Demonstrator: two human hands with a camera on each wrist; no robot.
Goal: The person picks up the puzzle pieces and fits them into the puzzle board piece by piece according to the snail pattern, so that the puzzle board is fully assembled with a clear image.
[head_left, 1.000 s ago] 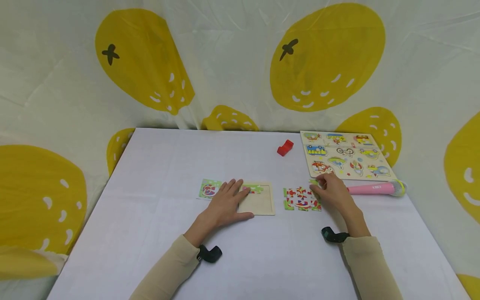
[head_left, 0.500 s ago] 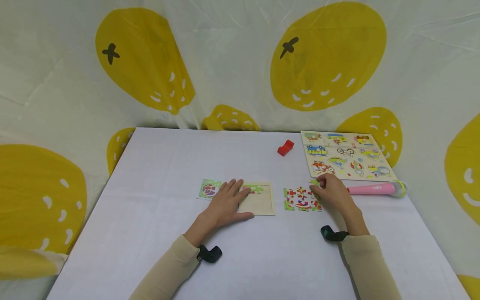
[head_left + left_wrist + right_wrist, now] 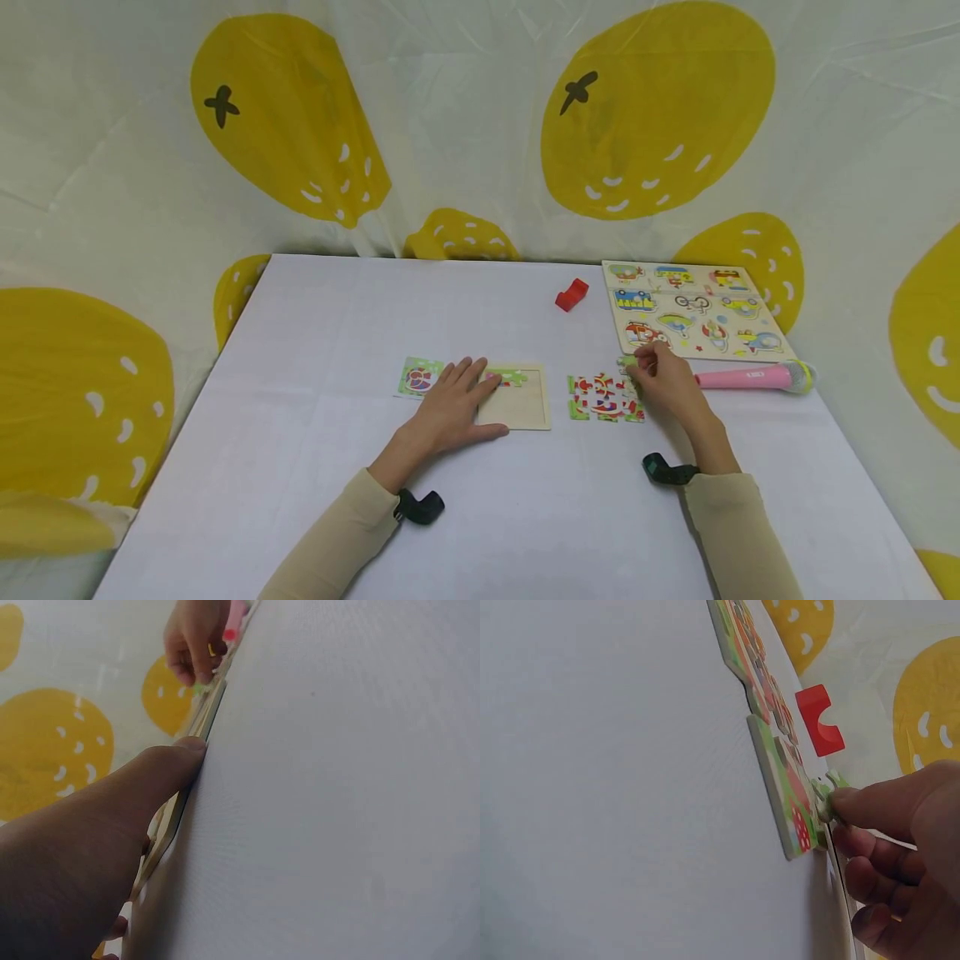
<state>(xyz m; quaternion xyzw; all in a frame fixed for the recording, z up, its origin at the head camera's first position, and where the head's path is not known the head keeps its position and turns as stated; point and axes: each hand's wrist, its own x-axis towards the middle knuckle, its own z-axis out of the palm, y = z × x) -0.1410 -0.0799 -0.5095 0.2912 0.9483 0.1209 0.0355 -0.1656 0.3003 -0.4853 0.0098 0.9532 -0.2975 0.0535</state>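
Observation:
My left hand lies spread over the left part of a shallow wooden puzzle tray, thumb along its near edge. In the tray's upper part sit a few green jigsaw pieces, partly under the fingers. My right hand pinches a green jigsaw piece between thumb and finger, at the far right corner of a cluster of loose jigsaw pieces. This cluster, red, white and green, lies right of the tray. A small picture card shows beyond my left hand, partly covered by it.
Behind my right hand lies a vehicle peg board. A pink toy microphone is beside it, its end near my right hand. A red notched block stands farther back on the white table.
My right fingers have shifted slightly, and the green jigsaw piece they pinch now looks tilted up from the cluster. The left hand has stayed in place on the tray.

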